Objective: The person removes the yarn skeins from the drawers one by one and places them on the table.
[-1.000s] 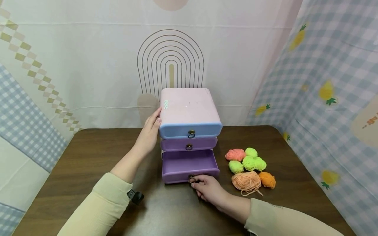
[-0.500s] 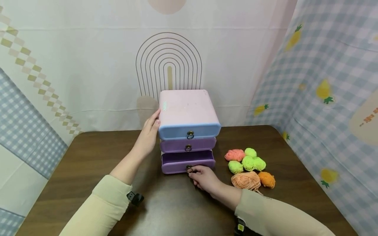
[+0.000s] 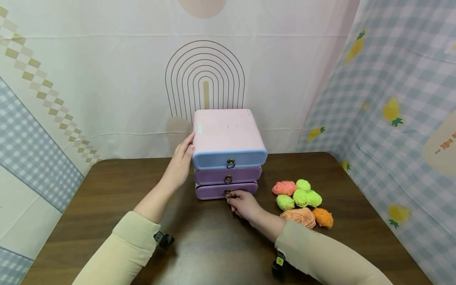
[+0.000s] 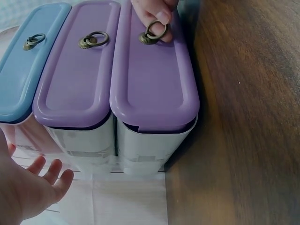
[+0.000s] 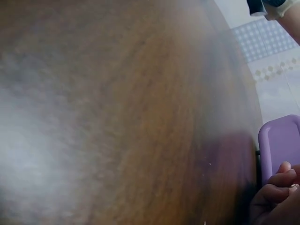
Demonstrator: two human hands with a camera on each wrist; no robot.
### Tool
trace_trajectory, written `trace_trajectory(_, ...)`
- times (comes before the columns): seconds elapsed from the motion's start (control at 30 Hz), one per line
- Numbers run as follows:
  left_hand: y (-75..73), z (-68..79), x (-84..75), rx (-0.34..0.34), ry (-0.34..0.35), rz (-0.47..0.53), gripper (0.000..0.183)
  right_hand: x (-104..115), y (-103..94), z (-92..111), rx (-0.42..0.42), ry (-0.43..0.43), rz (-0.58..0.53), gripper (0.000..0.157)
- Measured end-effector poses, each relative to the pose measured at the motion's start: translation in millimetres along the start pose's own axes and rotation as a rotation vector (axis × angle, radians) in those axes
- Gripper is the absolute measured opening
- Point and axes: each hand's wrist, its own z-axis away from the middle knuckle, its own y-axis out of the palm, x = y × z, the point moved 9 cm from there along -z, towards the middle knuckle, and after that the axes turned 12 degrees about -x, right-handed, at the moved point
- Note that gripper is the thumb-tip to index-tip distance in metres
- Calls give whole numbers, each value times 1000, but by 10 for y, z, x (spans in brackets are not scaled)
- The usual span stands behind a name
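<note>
A three-tier drawer cabinet (image 3: 228, 128) with a pink top stands at the back of the table. Its top drawer (image 3: 210, 160) is blue; the middle drawer (image 3: 210, 176) and bottom drawer (image 3: 210, 192) are purple. Each front bears a brass ring pull. My right hand (image 3: 245, 205) pinches the ring pull (image 4: 157, 29) of the bottom drawer between thumb and finger. That drawer is nearly closed, with a thin dark gap along its upper edge. My left hand (image 3: 179, 163) rests with extended fingers against the cabinet's left side.
Right of the cabinet lie several balls of yarn: a coral one (image 3: 284, 187), bright green ones (image 3: 300, 196), a peach one (image 3: 299, 217) and an orange one (image 3: 323, 218). Patterned cloth (image 3: 124, 79) hangs behind the brown wooden table (image 3: 107, 198).
The bottom drawer has slid back into the cabinet, from well pulled out to nearly closed. My right hand has moved away from me with its ring pull. The left hand stays put.
</note>
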Motion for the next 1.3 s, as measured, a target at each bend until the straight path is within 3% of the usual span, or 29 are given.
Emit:
trace_trajectory(0.6,-19,17,9,-5,-7,-4,49,-30,28,-36,18,53,-17,26)
trace_trajectory(0.93,-93,99,-20,0,36,-21,49,38,-27,119,82,68,-47,45)
trace_trajectory(1.13,-176,286,-51,31,16,-61,47,53,-187,345,102,57,-17,48)
trace_trajectory(1.3,-241,513,-104,67,11,-130,46,152,-432,576,61,-83,105,44)
